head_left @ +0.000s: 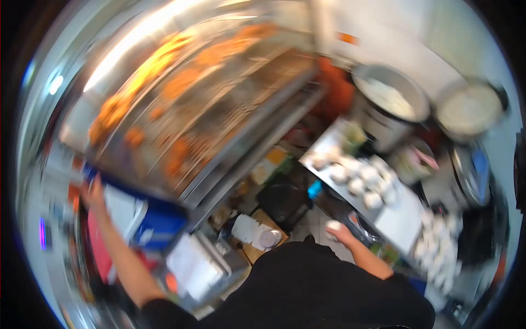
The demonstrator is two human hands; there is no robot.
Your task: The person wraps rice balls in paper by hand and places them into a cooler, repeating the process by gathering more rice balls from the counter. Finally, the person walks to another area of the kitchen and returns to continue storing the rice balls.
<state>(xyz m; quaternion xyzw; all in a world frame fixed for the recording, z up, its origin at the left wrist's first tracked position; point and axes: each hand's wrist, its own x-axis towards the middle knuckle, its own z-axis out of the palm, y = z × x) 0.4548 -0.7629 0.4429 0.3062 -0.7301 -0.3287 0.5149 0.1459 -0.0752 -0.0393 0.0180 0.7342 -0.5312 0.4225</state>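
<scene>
a person in a black top [307, 285] stood before a lit display case [241, 93], its racks bearing orange-brown fried food [183, 82], arms spread to either side. the right hand [343, 236], well apart from the case on its lower right, held a small white rounded item [332, 225] with fingers closed around its side. the left hand [95, 196] was raised just beside the case's lower left corner, close to a blue box [161, 222] and a white lid [116, 204]. its fingers looked wide and apart, with nothing seen in them; blur hid whether they touched the box.

to the right of the case, a white counter [399, 223] bore a cluster of similar pale pieces [366, 178], with another pile [438, 247] farther from the case. beyond the cluster stood a large pot [390, 98] with pale contents. below the case lay white sheets [192, 266] near the left forearm.

the step in hand appeared to be holding the single item while the other arm reached out. any next move seemed to call for a light, steady hold on the right and clearance from the case's edge on the left.
</scene>
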